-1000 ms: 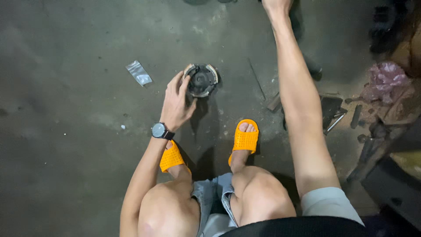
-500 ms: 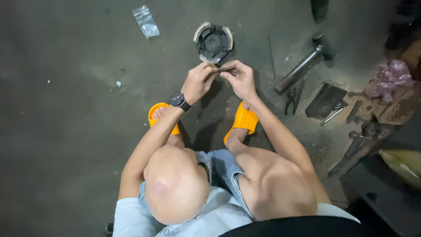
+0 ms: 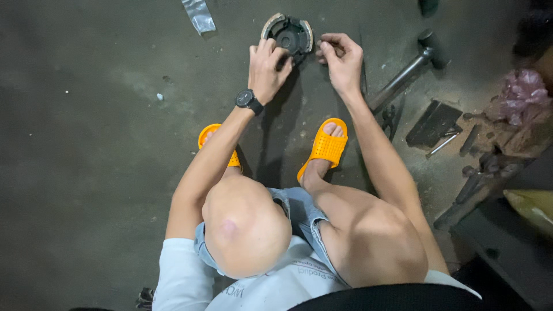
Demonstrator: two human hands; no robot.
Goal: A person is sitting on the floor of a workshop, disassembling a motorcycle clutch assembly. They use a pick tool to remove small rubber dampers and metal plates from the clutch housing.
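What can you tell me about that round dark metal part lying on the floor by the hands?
The round dark metal part lies flat on the grey concrete floor, ahead of the orange slippers. It looks like greasy cast metal with a central hole and two paler curved pads along its rim. The left hand rests its fingers on the near edge; the right hand hovers beside it, fingertips pinched.

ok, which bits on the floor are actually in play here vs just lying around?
In play:
- round dark metal part, on the floor
- left hand, resting on that part
- right hand, fingers pinched beside its edge; whatever they pinch is too small to tell

Lying about:
- hammer
- pliers
- clear plastic bag
- flat dark plate
- pink bag
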